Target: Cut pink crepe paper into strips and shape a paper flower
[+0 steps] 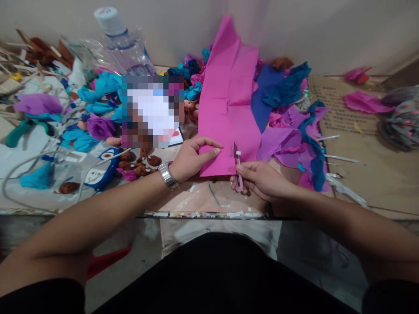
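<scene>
A long sheet of bright pink crepe paper (229, 126) stretches from the table's front up toward the wall, with creases and a small slit near its middle. My left hand (193, 158), a metal watch on its wrist, pinches the sheet's lower left part between thumb and fingers. In my right hand (262, 176) is a small pair of scissors (239, 179) with pink handles. Their blades point away from me and lie over the lower right part of the paper. A small white scrap (238, 153) sits on the blade.
A clear bottle with a white cap (111, 22) stands at the back left. Blue and purple crepe pieces (98, 126) crowd the left, more purple paper (281, 141) the right. A blue-and-white device (103, 170) trails a cable. Cardboard (360, 131) lies far right.
</scene>
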Action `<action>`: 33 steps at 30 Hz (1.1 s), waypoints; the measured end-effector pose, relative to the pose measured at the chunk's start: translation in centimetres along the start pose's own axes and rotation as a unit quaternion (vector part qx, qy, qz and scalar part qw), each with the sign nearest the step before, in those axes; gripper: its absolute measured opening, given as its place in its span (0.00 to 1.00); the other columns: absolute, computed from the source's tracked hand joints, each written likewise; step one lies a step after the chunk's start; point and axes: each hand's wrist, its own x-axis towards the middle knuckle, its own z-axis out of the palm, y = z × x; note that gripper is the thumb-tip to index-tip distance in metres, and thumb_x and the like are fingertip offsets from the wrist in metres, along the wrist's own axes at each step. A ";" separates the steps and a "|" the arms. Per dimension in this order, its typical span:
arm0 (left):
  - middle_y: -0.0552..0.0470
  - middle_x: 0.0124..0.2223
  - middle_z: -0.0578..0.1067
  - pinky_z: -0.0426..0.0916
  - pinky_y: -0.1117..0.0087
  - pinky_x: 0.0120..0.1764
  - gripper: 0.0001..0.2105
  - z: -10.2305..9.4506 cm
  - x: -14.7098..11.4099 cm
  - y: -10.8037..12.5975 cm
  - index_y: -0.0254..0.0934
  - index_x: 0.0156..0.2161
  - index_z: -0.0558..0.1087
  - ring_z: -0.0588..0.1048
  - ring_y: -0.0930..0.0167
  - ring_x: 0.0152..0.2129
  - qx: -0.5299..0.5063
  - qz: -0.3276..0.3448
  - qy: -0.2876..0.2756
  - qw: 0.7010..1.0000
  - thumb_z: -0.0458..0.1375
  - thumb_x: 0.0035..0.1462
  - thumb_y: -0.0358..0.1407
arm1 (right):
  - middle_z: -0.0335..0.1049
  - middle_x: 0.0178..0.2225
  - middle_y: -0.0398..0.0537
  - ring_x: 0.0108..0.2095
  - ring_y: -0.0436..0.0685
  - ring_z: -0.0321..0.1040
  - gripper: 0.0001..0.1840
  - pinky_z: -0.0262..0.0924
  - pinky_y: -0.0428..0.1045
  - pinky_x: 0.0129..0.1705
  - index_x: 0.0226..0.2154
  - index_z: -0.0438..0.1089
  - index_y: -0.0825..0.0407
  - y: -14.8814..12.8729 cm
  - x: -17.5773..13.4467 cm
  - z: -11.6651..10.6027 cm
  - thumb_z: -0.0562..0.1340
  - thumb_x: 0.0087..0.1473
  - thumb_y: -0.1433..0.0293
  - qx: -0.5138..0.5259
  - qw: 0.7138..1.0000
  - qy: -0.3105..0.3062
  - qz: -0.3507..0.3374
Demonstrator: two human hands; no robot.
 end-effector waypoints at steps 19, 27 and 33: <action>0.48 0.45 0.84 0.74 0.63 0.50 0.11 0.1 -0.2 0.3 0.40 0.43 0.83 0.80 0.66 0.42 -0.001 0.012 -0.016 1.000 0.68 0.59 0.43 | 0.76 0.24 0.47 0.22 0.49 0.67 0.25 0.58 0.46 0.23 0.29 0.76 0.52 -0.2 0.1 0.1 0.72 0.54 0.46 -0.022 0.999 0.025 0.004; 0.48 0.44 0.84 0.74 0.63 0.49 0.10 0.2 -0.4 0.4 0.40 0.42 0.83 0.80 0.67 0.42 -0.001 0.013 -0.014 1.000 0.68 0.59 0.42 | 0.75 0.24 0.46 0.22 0.49 0.67 0.25 0.58 0.46 0.23 0.28 0.76 0.52 -0.3 0.0 0.3 0.72 0.54 0.46 -0.005 1.000 0.025 -0.002; 0.48 0.44 0.84 0.74 0.64 0.48 0.10 0.4 -0.6 0.8 0.39 0.42 0.83 0.80 0.67 0.41 -0.005 0.013 -0.020 1.000 0.68 0.59 0.42 | 0.75 0.24 0.46 0.22 0.48 0.67 0.26 0.58 0.45 0.23 0.29 0.75 0.54 -0.4 0.0 0.4 0.73 0.54 0.47 0.015 0.999 0.031 0.004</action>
